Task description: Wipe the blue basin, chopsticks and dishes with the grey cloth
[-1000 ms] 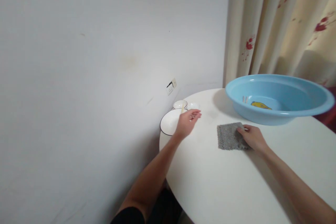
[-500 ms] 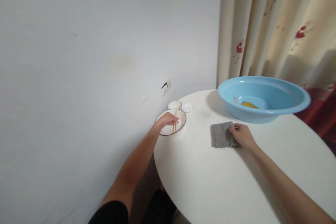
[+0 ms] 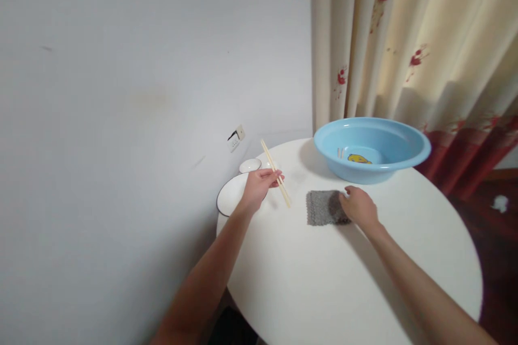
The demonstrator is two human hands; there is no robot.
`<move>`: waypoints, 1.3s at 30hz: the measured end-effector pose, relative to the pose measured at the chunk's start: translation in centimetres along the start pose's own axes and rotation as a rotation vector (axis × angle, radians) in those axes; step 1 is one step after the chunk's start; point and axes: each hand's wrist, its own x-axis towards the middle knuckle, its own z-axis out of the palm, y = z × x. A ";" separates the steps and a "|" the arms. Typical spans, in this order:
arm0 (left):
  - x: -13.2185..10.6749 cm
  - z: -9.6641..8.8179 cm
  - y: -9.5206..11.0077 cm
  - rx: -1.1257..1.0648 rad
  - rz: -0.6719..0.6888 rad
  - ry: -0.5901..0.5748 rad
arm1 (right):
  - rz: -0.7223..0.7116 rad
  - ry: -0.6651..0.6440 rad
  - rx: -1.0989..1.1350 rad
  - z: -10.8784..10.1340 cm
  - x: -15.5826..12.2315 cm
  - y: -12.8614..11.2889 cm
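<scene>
Pinched in my left hand (image 3: pixel 259 188) is a pair of light wooden chopsticks (image 3: pixel 266 149), slanting across the fingers above the table. Beneath and left of that hand lies a white bowl with a dark rim (image 3: pixel 230 197), partly covered by the hand. My right hand (image 3: pixel 361 208) hovers at the right edge of a grey cloth (image 3: pixel 321 207) with jagged edges. Its thumb and fingers are apart, and the cloth lies flat on the table.
The round white table (image 3: pixel 307 275) stands against a wall with a socket (image 3: pixel 233 143). A small white bowl (image 3: pixel 250 165) and a small white dish (image 3: pixel 273 164) sit behind the large bowl. At the back right is a blue basin (image 3: pixel 376 167), before a curtain (image 3: pixel 372 38).
My left hand has lifted the chopsticks from over the large bowl and moved right, tilting them the other way. My right hand has let go of the cloth. The view has turned right.
</scene>
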 end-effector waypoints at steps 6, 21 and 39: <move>-1.1 5.9 -4.1 -0.121 -0.094 -0.059 | -0.229 -0.275 0.596 0.7 -1.1 -3.1; -1.0 5.8 -6.6 -0.080 -0.132 -0.120 | -0.150 -0.705 0.910 2.0 -2.7 -4.2; -1.3 5.6 -6.3 -0.061 -0.128 -0.116 | -0.085 -0.745 0.924 1.2 -3.3 -4.7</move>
